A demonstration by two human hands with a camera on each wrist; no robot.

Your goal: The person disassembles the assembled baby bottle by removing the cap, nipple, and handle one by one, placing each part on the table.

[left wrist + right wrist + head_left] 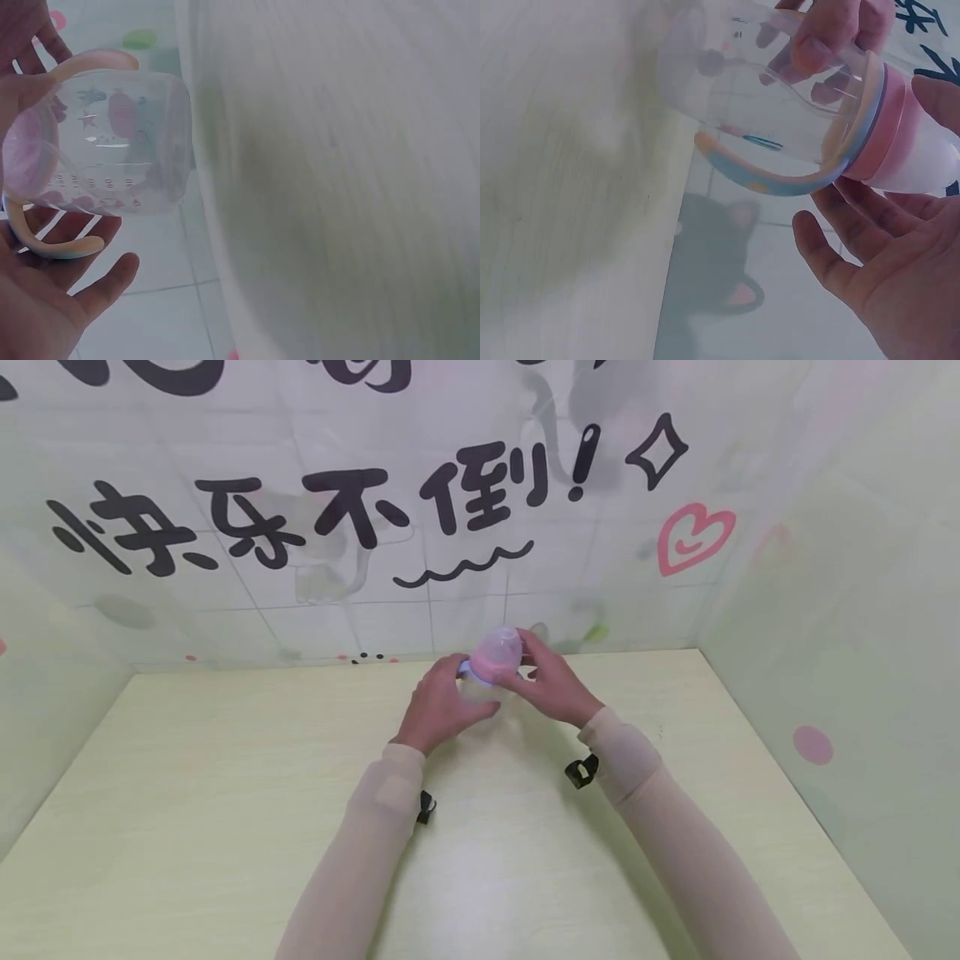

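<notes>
A clear baby bottle (480,691) with a pink collar (885,124), a domed translucent cap (502,643) and two curved side handles is held near the table's far edge. My left hand (437,703) grips the bottle's body, its thumb on the near side. At the collar and cap, my right hand (553,685) holds from the right, thumb in front and fingers behind. Printed figures and measuring marks show on the clear wall (124,142) in the left wrist view. One pastel handle (772,184) stands out below the body in the right wrist view. Whether the base touches the table cannot be told.
The pale wood-grain table (225,827) extends to both sides. Behind it rises a white wall sheet (360,627) with dark lettering and a pink heart (693,539). Side panels (847,635) bound the table left and right. Small black wrist devices (581,771) hang below both sleeves.
</notes>
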